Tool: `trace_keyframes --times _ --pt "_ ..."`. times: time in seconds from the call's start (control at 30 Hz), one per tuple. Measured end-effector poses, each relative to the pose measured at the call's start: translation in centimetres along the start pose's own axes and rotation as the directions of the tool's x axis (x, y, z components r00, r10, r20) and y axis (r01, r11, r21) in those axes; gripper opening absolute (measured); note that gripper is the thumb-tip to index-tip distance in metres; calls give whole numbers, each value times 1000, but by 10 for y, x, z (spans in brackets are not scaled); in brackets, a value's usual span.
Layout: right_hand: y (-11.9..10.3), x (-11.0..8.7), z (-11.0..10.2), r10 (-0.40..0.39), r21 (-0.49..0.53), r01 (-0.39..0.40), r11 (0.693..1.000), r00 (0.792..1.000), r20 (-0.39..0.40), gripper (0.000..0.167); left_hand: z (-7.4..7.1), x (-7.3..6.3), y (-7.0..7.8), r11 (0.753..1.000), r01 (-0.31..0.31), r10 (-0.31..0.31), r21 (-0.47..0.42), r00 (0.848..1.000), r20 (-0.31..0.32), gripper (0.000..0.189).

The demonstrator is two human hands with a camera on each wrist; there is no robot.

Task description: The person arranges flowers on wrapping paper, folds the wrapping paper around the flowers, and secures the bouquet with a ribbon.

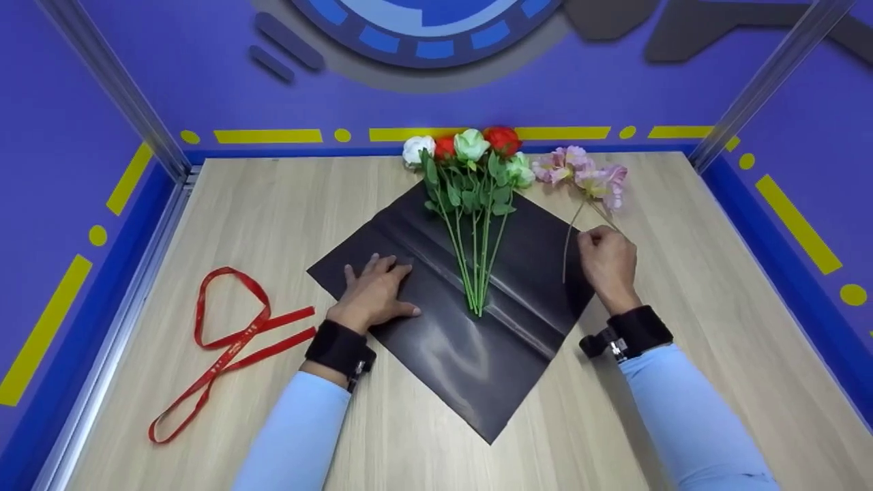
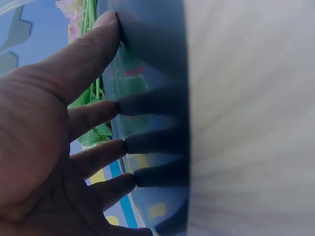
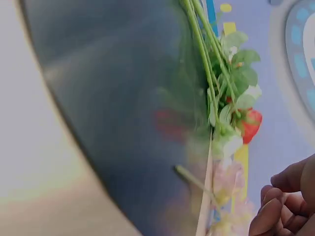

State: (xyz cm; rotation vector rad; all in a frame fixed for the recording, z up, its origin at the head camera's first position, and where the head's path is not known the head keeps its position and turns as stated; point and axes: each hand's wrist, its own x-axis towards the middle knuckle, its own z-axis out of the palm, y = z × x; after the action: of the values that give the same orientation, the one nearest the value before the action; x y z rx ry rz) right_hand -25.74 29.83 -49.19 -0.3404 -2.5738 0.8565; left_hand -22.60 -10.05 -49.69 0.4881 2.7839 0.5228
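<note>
A black wrapping sheet [image 1: 443,348] lies diagonally on the table. My left hand [image 1: 374,292], fingers spread, rests on its left side; in the left wrist view the fingertips [image 2: 119,143] touch the dark sheet. Artificial roses [image 1: 470,144] in red, white and pale green lie with their green stems [image 1: 475,273] gathered on the sheet. Over the sheet's right corner, my right hand [image 1: 608,262] has curled fingers beside the stems of pink flowers [image 1: 580,174]. In the right wrist view, nothing shows between the thumb and fingers [image 3: 266,216]. One pink-flower stem [image 3: 194,181] ends over the sheet.
A looped red ribbon [image 1: 235,348] lies on the wooden table [image 1: 273,204] at the left. Blue-purple walls [image 1: 382,95] enclose the table at the back and sides. The rose heads lie close to the back wall.
</note>
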Motion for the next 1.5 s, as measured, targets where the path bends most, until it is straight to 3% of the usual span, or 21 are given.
trace_keyframes --times 0.47,0.67,0.9,1.0,1.23,1.37,1.5 --pt "12 9 25 79 -111 -59 992 981 180 35 6 0 0 1000 -8 8 -21 1000 10 88" --pt "16 7 23 77 -139 -47 989 972 220 28 6 0 2 1000 -13 13 -25 1000 15 85" --pt "16 12 16 79 -174 -30 984 957 281 38 3 1 3 1000 -8 8 -30 1000 16 85" --pt "14 13 14 81 -184 -35 982 966 246 38 2 1 5 1000 -9 9 -30 1000 14 85" --pt "-10 8 20 -8 -78 11 997 999 35 26 0 2 5 1000 -6 7 -14 1000 5 86" --pt "-37 1 28 -104 28 105 994 994 -41 20 -3 4 4 1000 -15 15 11 1000 -14 85" --pt "-64 -7 41 -197 108 202 973 979 -52 18 -4 9 3 1000 -16 18 26 998 -58 81"
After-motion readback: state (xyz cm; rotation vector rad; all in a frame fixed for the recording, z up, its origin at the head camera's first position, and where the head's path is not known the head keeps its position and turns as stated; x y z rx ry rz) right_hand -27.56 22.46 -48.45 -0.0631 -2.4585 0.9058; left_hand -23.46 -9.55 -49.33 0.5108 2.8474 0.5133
